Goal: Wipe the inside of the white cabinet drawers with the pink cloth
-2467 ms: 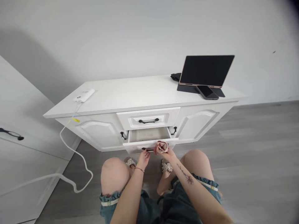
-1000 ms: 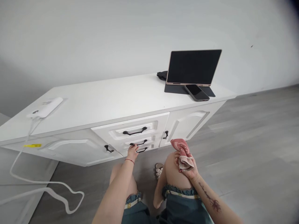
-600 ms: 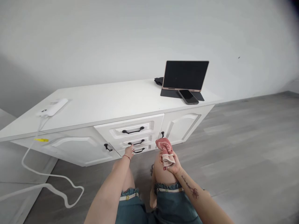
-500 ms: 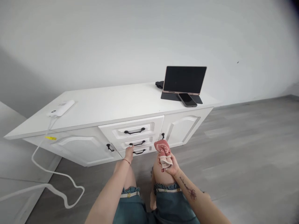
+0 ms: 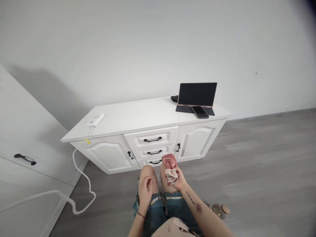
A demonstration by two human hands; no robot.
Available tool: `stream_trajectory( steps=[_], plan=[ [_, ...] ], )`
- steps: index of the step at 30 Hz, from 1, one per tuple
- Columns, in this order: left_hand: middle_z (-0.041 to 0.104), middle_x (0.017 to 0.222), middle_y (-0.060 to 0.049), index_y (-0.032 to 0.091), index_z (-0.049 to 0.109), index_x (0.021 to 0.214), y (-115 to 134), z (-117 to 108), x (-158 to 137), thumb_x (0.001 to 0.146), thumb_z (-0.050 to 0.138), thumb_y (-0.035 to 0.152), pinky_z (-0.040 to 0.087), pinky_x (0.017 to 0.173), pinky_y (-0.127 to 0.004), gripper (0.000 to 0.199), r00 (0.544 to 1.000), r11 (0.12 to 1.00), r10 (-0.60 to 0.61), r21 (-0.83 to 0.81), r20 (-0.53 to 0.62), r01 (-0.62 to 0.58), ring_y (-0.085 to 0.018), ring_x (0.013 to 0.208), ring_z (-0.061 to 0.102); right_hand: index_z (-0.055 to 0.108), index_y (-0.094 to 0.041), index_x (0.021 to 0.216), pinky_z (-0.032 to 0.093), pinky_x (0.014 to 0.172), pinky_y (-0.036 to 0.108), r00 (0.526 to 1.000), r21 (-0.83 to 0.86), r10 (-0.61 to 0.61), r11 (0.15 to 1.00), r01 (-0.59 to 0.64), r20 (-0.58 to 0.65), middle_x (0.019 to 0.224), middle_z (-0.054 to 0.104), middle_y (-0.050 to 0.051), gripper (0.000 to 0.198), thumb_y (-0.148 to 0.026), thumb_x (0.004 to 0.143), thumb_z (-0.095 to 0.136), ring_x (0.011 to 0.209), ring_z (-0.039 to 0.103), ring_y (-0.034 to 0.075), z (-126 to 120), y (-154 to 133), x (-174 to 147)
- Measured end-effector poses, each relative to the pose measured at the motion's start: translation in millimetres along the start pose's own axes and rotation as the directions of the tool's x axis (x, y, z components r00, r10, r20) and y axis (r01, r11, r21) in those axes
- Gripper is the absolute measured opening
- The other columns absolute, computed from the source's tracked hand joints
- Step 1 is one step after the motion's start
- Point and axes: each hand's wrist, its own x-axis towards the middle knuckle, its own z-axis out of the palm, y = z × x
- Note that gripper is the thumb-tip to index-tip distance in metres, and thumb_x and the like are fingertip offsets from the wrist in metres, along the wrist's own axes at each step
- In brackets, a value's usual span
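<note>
Pinching a crumpled, pale-edged red cloth (image 5: 170, 163), the right fingers (image 5: 178, 170) bend; the left fingers (image 5: 146, 181) curl loosely apart.

This looks like a room in a home, though which room is unclear. A low white cabinet (image 5: 133, 113) with panelled doors (image 5: 108, 153), drawers (image 5: 158, 147) and curved black handles (image 5: 153, 140) stands against a plain pale wall (image 5: 148, 49). A tall white cupboard (image 5: 29, 135) is at the left, and the floor (image 5: 251, 164) has grey wood-look boards. A propped-up screen (image 5: 197, 94) and a phone (image 5: 200, 112) sit on the cabinet's right; a corked jar (image 5: 218, 210) is at near right.
</note>
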Motion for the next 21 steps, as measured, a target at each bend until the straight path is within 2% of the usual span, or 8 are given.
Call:
stream_trajectory(
  steps=[5,9,13,15,18,20,21],
  plan=[
    [0.071,0.09,-0.008,0.022,0.062,0.09,4.2,5.1,7.0,0.087,0.043,0.034,0.051,0.082,-0.04,0.022,1.0,0.999,-0.016,0.044,0.019,0.015,-0.024,0.086,0.066,0.06,-0.018,0.068,0.052,0.062,0.033,0.989,-0.068,0.066,0.995,-0.075,-0.132,0.065,0.069,0.002,0.007,-0.023,0.073,0.059,0.057,0.063,0.017,5.0,14.7,-2.0],
    [0.068,0.083,-0.007,0.022,0.061,0.086,17.3,4.5,14.8,0.086,0.042,0.034,0.05,0.078,-0.039,0.022,0.997,0.997,-0.011,0.081,0.072,0.005,-0.024,0.081,0.065,0.062,-0.017,0.071,0.053,0.064,0.033,0.977,-0.123,0.15,0.978,-0.17,-0.151,0.067,0.07,0.002,0.006,-0.019,0.067,0.059,0.061,0.065,0.018,7.3,0.1,-2.8],
    [0.065,0.077,-0.005,0.026,0.062,0.077,26.3,3.6,21.9,0.083,0.049,0.04,0.049,0.075,-0.038,0.02,0.995,0.998,-0.044,-0.039,0.089,0.048,-0.025,0.075,0.063,0.065,-0.016,0.074,0.053,0.067,0.031,0.977,-0.133,0.173,0.973,-0.189,-0.124,0.073,0.072,0.005,0.01,-0.019,0.066,0.061,0.067,0.067,0.018,6.2,-21.0,-13.2],
    [0.064,0.075,-0.005,0.027,0.063,0.074,29.5,3.1,26.1,0.079,0.056,0.048,0.049,0.076,-0.039,0.023,0.993,0.986,-0.093,-0.132,0.075,0.102,-0.026,0.075,0.062,0.065,-0.016,0.072,0.053,0.064,0.029,0.981,-0.126,0.157,0.977,-0.172,-0.117,0.07,0.072,0.005,0.007,-0.019,0.067,0.061,0.064,0.067,0.017,4.2,-27.6,-20.5],
    [0.062,0.068,-0.004,0.025,0.061,0.066,36.3,-5.0,25.0,0.068,0.062,0.066,0.049,0.077,-0.04,0.041,0.966,0.915,-0.238,-0.312,0.1,0.258,-0.026,0.073,0.061,0.062,-0.017,0.061,0.051,0.056,0.027,0.98,-0.086,0.103,0.989,-0.119,-0.173,0.06,0.069,0.003,0.008,-0.022,0.068,0.061,0.054,0.063,0.016,1.4,-32.4,-31.7],
    [0.061,0.065,-0.004,0.024,0.06,0.061,40.7,-17.3,15.6,0.062,0.061,0.074,0.05,0.074,-0.039,0.05,0.922,0.83,-0.314,-0.406,0.226,0.382,-0.024,0.069,0.061,0.06,-0.018,0.058,0.051,0.053,0.027,0.975,-0.054,0.024,0.998,-0.037,-0.221,0.057,0.068,0.001,0.013,-0.024,0.07,0.062,0.05,0.062,0.015,0.6,-35.2,-41.2],
    [0.062,0.066,-0.004,0.023,0.061,0.061,42.5,-24.2,9.0,0.061,0.062,0.074,0.05,0.073,-0.038,0.051,0.901,0.803,-0.314,-0.421,0.3,0.421,-0.023,0.067,0.061,0.061,-0.018,0.058,0.05,0.052,0.027,0.97,-0.044,-0.01,0.999,-0.001,-0.245,0.057,0.067,0.001,0.015,-0.026,0.071,0.064,0.049,0.061,0.015,0.5,-37.4,-47.5]
  ],
)
